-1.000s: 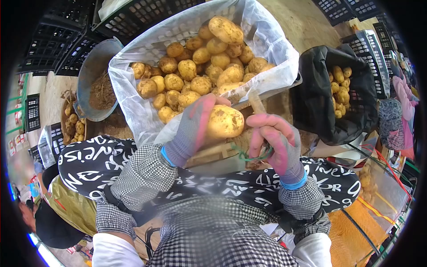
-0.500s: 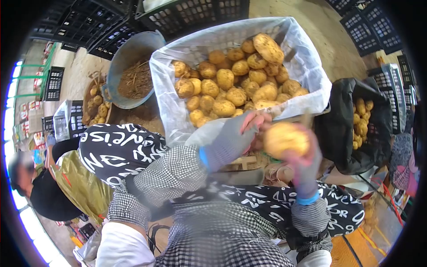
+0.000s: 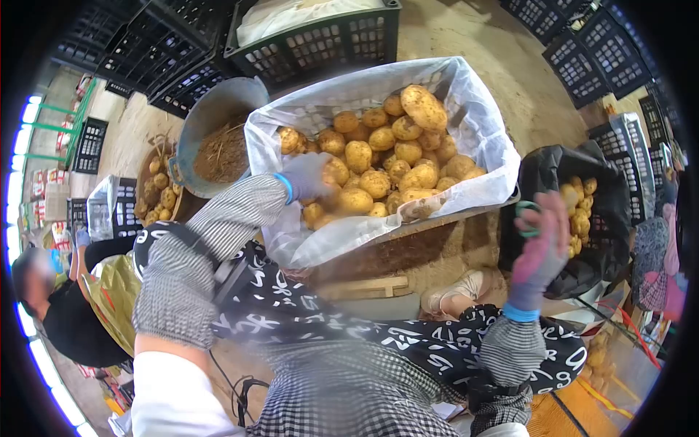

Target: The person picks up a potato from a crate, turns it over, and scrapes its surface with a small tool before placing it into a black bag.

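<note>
My left hand (image 3: pixel 307 177), in a grey glove with a blue cuff, reaches into the near left side of a crate (image 3: pixel 466 109) lined with thin white sheeting. It touches or hovers over the potatoes (image 3: pixel 375 183) there; motion blur hides whether its fingers grip one. Over the near left edge of a black-lined container (image 3: pixel 535 171) is my right hand (image 3: pixel 542 244), in a pink and grey glove. A green loop (image 3: pixel 528 218), which looks like a scissors handle, sits in its fingers. The blades cannot be made out. More potatoes (image 3: pixel 579 207) lie in the black-lined container.
A blue-grey bucket (image 3: pixel 191 156) with soil and dry stalks stands left of the lined crate. Beyond it are black plastic crates (image 3: pixel 313 51). A basket of potatoes (image 3: pixel 156 186) and another person (image 3: pixel 80 313) are at left. My shoe (image 3: pixel 462 291) is below the crate.
The potato that was in my right hand is gone from it, and that hand has moved right to the black-lined container. My left hand has gone left into the white-lined crate.
</note>
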The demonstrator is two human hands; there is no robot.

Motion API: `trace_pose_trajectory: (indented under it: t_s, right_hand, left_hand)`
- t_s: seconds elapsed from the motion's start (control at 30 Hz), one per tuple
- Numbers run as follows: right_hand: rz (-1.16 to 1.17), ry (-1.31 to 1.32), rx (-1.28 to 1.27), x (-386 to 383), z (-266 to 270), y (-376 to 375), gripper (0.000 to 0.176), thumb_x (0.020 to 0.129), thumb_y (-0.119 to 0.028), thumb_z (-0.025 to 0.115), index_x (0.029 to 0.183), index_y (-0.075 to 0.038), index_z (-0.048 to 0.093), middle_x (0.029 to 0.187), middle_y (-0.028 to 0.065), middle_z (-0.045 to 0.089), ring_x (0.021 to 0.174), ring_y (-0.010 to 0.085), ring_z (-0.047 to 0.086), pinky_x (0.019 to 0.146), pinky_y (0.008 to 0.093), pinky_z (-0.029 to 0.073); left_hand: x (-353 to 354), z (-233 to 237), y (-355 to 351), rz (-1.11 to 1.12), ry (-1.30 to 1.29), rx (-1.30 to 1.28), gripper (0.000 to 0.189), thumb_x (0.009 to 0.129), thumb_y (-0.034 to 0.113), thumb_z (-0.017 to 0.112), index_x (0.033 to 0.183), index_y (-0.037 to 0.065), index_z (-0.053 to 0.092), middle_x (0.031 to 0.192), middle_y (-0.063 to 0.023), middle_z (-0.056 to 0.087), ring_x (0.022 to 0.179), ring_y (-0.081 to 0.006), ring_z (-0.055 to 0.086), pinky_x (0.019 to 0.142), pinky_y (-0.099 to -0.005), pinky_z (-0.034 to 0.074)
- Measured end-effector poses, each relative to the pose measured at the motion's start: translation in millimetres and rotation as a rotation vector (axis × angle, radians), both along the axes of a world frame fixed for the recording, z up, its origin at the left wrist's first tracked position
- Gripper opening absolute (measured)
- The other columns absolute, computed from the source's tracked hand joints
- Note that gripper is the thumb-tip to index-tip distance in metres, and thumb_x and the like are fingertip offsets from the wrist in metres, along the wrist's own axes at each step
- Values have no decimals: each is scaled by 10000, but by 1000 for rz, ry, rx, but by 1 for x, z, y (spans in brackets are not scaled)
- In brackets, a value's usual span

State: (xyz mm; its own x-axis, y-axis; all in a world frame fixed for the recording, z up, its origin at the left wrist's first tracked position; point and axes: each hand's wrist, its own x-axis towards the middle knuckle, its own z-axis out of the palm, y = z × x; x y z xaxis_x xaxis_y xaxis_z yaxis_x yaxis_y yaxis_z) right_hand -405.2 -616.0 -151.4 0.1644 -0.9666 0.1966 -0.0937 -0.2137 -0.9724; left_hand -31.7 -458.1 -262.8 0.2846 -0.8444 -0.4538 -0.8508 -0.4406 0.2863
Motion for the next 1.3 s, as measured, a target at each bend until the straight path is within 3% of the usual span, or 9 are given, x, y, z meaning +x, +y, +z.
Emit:
trace_pose_trajectory:
  t_s: [0.1,0.2,0.4,0.5,0.67,0.8,1.0,1.1,1.3]
  right_hand:
    - [333,101,225,15,-23,29,335,957,-36,548,1287,5,584,1226,129,628,933,147,652,766,274,543]
    - [655,-152,641,36,-25,65,499,979,-195,587,1395,45,451,1231,140,591,1000,187,641,840,301,530]
    - [606,101,153,54,-26,95,715,928,-384,655,1424,56,384,1308,163,543,1255,246,495,1075,349,366]
    - [628,175,168,47,-36,95,650,903,-245,675,1405,59,396,1313,210,534,1258,265,505,1062,350,390]
    - [633,298,363,43,-52,87,554,913,-262,646,1365,12,480,1172,188,620,1092,233,611,947,334,472]
    - [612,272,118,48,-49,75,423,937,-224,584,1301,-10,559,1011,154,667,907,199,656,833,321,516]
    - [661,308,183,56,-36,85,333,985,-162,483,1251,14,581,1041,173,671,938,218,666,839,325,519]
    - [568,249,143,54,-50,79,484,1049,-372,436,1184,52,627,959,62,649,921,120,582,853,279,482]
    - [553,139,423,57,-37,71,466,1029,-416,443,1106,-4,645,909,32,621,746,85,528,676,232,426]
  left_hand:
    - [-46,50,-6,-76,342,-351,742,700,363,779,1316,35,528,1267,-201,563,1199,-361,542,1036,-405,426]
    - [-99,93,-2,-123,404,-563,800,699,367,809,1353,37,489,1327,-204,514,1231,-355,511,1055,-412,409]
    - [-171,96,17,-44,431,-777,848,716,301,830,1404,18,423,1368,-216,482,1250,-364,502,1059,-419,414]
    - [-175,80,20,41,569,-670,864,695,258,833,1418,41,412,1366,-199,484,1278,-356,480,1080,-420,391]
    - [-171,68,24,93,699,-593,900,670,238,848,1431,55,404,1353,-187,495,1284,-342,482,1085,-415,385]
    - [-169,73,27,40,684,-609,906,692,227,843,1449,65,373,1365,-198,463,1275,-354,484,1069,-411,406]
    - [-166,74,26,-41,502,-596,910,702,252,843,1451,58,363,1361,-207,460,1269,-352,487,1056,-398,419]
    - [-169,75,24,32,658,-608,897,714,296,839,1443,58,374,1352,-211,468,1273,-343,488,1047,-395,427]
    - [-159,79,17,77,598,-630,880,733,456,812,1414,64,415,1345,-197,487,1244,-337,525,1019,-399,451]
